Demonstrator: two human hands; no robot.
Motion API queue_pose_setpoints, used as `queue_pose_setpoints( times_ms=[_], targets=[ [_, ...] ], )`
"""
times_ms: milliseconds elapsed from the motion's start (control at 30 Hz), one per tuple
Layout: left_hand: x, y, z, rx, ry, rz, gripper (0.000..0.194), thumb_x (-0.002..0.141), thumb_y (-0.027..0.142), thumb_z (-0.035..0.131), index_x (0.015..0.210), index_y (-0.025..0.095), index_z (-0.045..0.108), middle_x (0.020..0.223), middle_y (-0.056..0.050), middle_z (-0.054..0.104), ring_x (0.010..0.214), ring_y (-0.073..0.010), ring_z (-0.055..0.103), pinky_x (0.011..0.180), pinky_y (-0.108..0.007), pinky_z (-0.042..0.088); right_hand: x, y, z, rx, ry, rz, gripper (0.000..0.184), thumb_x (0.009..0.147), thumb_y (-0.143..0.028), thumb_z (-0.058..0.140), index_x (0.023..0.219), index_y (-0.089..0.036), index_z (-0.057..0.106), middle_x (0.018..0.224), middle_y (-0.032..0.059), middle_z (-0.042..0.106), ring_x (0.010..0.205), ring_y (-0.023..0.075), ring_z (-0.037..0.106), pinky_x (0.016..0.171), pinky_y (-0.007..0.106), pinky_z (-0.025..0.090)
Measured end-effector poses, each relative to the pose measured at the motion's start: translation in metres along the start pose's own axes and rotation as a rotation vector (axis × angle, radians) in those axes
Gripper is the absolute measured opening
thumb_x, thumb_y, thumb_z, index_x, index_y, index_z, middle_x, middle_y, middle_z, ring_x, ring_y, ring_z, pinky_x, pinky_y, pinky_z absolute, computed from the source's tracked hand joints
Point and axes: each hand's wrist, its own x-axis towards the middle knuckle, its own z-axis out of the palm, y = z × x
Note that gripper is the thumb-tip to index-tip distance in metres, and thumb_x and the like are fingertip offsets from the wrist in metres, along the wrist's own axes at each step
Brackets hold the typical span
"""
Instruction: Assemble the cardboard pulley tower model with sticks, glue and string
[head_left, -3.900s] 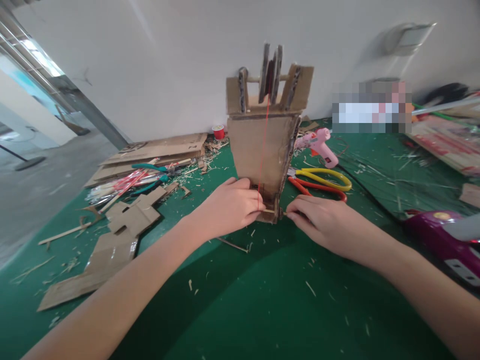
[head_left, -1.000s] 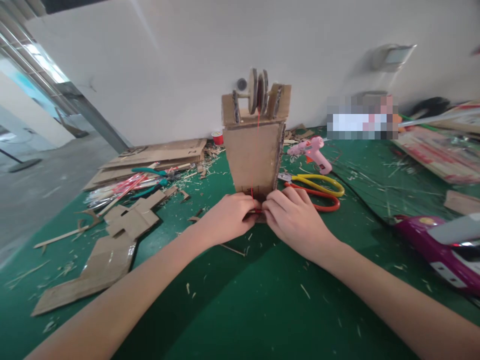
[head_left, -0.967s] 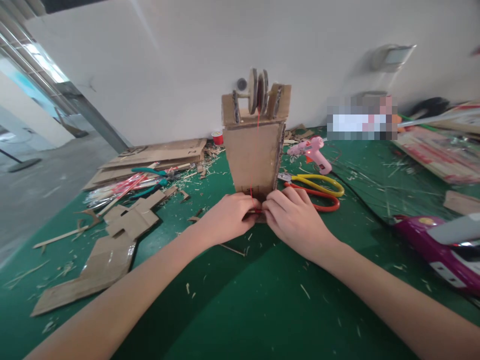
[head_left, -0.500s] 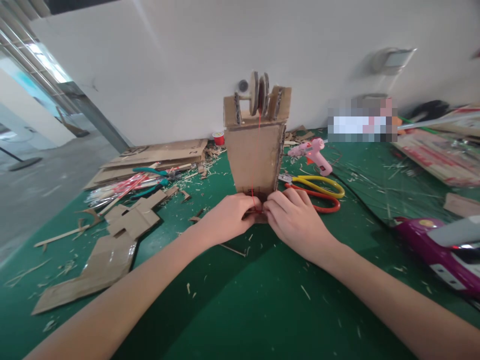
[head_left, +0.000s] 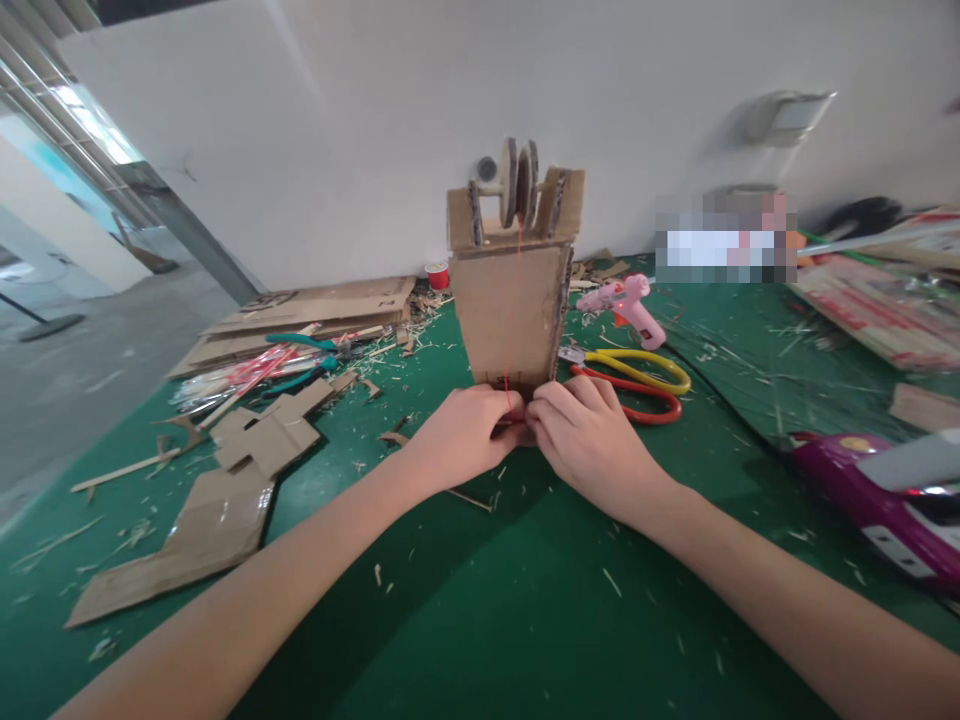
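A tall cardboard stand (head_left: 510, 310) rises upright in the middle, with a cardboard pulley wheel (head_left: 510, 185) on a stick axle at its top. From the wheel a red string (head_left: 518, 262) hangs down the front face to my fingers. At the foot of the stand, my left hand (head_left: 476, 425) pinches the string's lower end. My right hand (head_left: 589, 435) meets it there, its fingertips closed on the same string. The exact grip and the end of the string are partly hidden by my fingers.
Red and yellow-handled scissors (head_left: 649, 385) lie right of the stand, near a pink glue gun (head_left: 626, 305). A purple power strip (head_left: 870, 490) sits at right. On the left are cut cardboard pieces (head_left: 274, 440), teal-handled pliers (head_left: 300, 365) and stacked cardboard (head_left: 330, 305).
My fingertips have shifted slightly at the string's lower end, staying together at the foot of the stand. The stand and tools keep their places.
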Motion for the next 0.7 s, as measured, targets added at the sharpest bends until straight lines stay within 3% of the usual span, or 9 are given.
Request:
queue_pose_setpoints(
  times_ms=[367, 700],
  targets=[
    [0.0011, 0.0057, 0.0003, 0.021, 0.019, -0.049, 0.008, 0.079, 0.019, 0.054, 0.073, 0.020, 0.051, 0.067, 0.001, 0.056, 0.065, -0.0152, 0.053, 0.057, -0.027, 0.038, 0.0001, 0.0013, -0.0024, -0.005, -0.014, -0.005, 0.021, 0.091, -0.020, 0.043, 0.082, -0.016, 0.061, 0.088, 0.0062, 0.058, 0.079, 0.0209, 0.038, 0.075, 0.037, 0.029],
    [0.0011, 0.0008, -0.0075, -0.109, -0.072, -0.052, 0.004, 0.084, 0.021, 0.056, 0.082, 0.019, 0.059, 0.075, 0.000, 0.064, 0.071, -0.0156, 0.060, 0.062, -0.027, 0.043, -0.0001, 0.0005, -0.0018, -0.017, -0.029, 0.006, 0.024, 0.092, -0.022, 0.041, 0.083, -0.016, 0.062, 0.088, 0.0081, 0.057, 0.080, 0.0221, 0.038, 0.074, 0.037, 0.029]
  ],
)
